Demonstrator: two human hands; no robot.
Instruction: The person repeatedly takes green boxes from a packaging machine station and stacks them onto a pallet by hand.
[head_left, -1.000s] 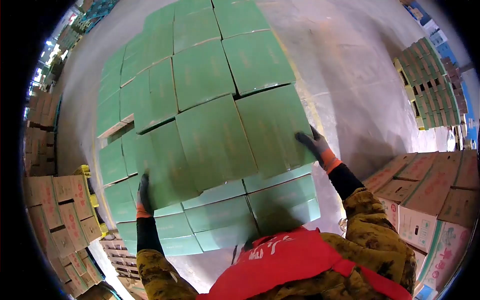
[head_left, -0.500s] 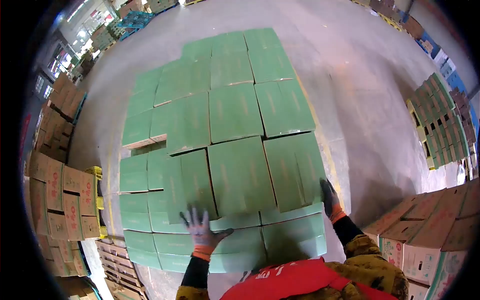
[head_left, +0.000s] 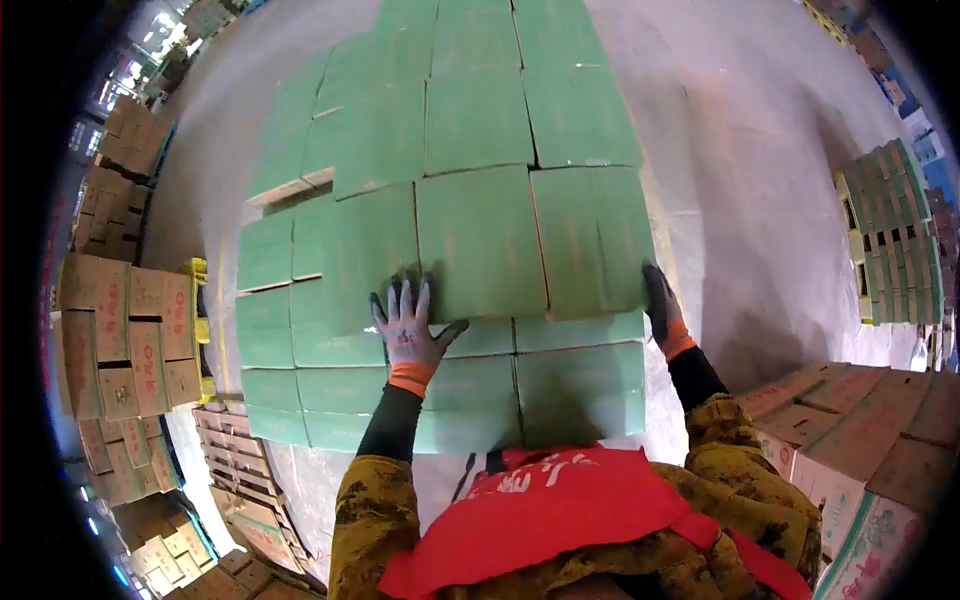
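A stack of green cardboard cartons fills the middle of the view, with several rows on top and a lower layer (head_left: 580,390) jutting out toward me. My left hand (head_left: 408,325), in a grey glove with an orange cuff, has its fingers spread at the near edge of a top-layer carton (head_left: 365,250). Beside it are the middle carton (head_left: 478,240) and the right carton (head_left: 592,240). My right hand (head_left: 660,305), gloved alike, lies with stretched fingers along the right carton's outer side. Neither hand grips anything.
Brown cartons (head_left: 130,335) on a yellow pallet stand at the left, near a wooden pallet (head_left: 235,440). More brown cartons (head_left: 850,415) sit close at the right. Farther right is a green carton stack (head_left: 890,235). Concrete floor (head_left: 740,200) runs beside the green stack.
The view has tipped downward, so the stack appears higher. The nearest top row has slid away from me, and its gap to the row behind has narrowed. Both hands remain at the cartons.
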